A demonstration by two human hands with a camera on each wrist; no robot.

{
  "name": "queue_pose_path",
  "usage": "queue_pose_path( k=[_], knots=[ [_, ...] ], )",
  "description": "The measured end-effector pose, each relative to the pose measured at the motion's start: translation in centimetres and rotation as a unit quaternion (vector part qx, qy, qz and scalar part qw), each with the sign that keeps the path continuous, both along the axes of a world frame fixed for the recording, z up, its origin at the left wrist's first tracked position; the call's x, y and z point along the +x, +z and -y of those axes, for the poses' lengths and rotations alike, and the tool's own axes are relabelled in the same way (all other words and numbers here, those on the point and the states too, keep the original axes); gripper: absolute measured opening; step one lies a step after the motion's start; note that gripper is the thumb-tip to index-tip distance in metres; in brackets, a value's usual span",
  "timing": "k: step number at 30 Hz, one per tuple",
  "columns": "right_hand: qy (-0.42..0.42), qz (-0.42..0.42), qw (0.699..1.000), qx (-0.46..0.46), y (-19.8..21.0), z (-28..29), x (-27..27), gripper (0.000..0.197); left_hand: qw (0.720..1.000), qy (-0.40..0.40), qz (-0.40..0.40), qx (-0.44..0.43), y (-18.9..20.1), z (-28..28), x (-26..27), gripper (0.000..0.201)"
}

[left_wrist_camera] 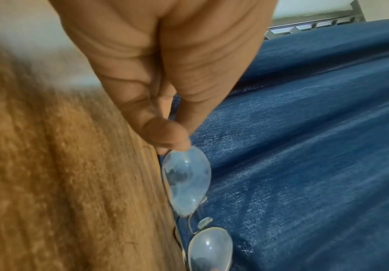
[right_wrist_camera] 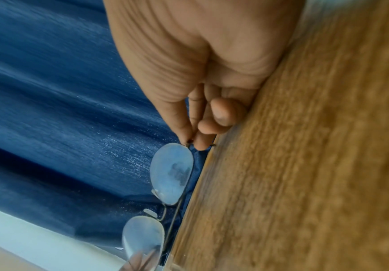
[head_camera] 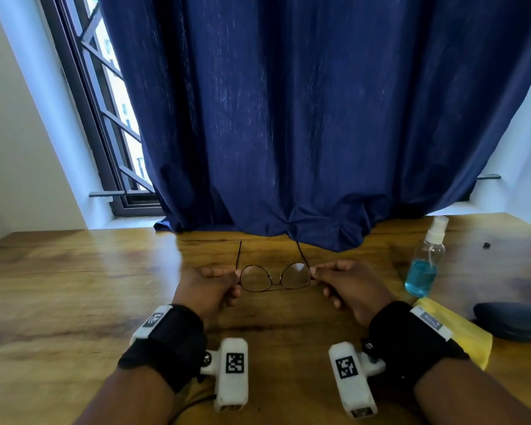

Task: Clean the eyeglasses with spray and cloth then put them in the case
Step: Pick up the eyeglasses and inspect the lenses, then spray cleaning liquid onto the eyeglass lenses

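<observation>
Thin dark-rimmed eyeglasses (head_camera: 275, 279) with their temples unfolded are held over the wooden table (head_camera: 74, 286), lenses facing me. My left hand (head_camera: 212, 286) pinches the left corner of the frame, my right hand (head_camera: 347, 283) pinches the right corner. In the left wrist view the thumb and finger of the left hand (left_wrist_camera: 172, 143) meet at the rim of the eyeglasses (left_wrist_camera: 186, 181). In the right wrist view the right hand (right_wrist_camera: 193, 141) pinches the hinge of the eyeglasses (right_wrist_camera: 171, 174). A clear spray bottle (head_camera: 425, 259) with blue liquid, a yellow cloth (head_camera: 460, 326) and a dark case (head_camera: 515, 322) lie to the right.
A dark blue curtain (head_camera: 304, 118) hangs down onto the back of the table, just beyond the glasses' temples. A barred window (head_camera: 111, 102) is at the left. A small dark speck (head_camera: 486, 245) lies on the table at far right.
</observation>
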State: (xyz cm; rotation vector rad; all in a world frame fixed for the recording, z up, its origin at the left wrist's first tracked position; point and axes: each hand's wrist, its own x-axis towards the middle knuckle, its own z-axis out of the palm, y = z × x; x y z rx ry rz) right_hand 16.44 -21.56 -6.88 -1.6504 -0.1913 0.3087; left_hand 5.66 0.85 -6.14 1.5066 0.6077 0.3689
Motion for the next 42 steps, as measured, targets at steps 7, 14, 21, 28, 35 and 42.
queue_pose_path(
  k=[7, 14, 21, 28, 35, 42],
  knots=[
    [-0.008, -0.005, 0.999, -0.039, 0.2, -0.2, -0.3, 0.008, 0.998, -0.016, -0.062, 0.018, -0.2, -0.3, 0.1, 0.021],
    [-0.031, 0.002, 0.998, -0.060, 0.4, -0.2, -0.7, 0.008, 0.998, -0.012, -0.064, 0.013, 0.1, -0.5, 0.1, 0.024],
    [-0.040, -0.003, 0.997, -0.068, 0.7, 0.0, -0.8, 0.021, 0.998, -0.016, 0.049, 0.027, 1.2, 0.0, -0.2, 0.021],
    [-0.097, 0.148, 0.984, -0.020, 2.5, 0.6, -1.7, 0.040, 0.990, -0.054, 0.125, 0.031, 1.3, 0.8, -0.2, 0.023],
    [-0.472, 0.435, 0.765, 0.043, 5.5, 5.4, 0.6, 0.048, 0.979, -0.101, 0.174, 0.031, 1.6, 2.2, 0.0, 0.025],
    [-0.445, 0.139, 0.880, -0.097, 1.8, 7.5, 4.8, 0.109, 0.972, -0.105, 0.208, 0.015, 1.5, 2.1, 0.2, 0.025]
  ],
)
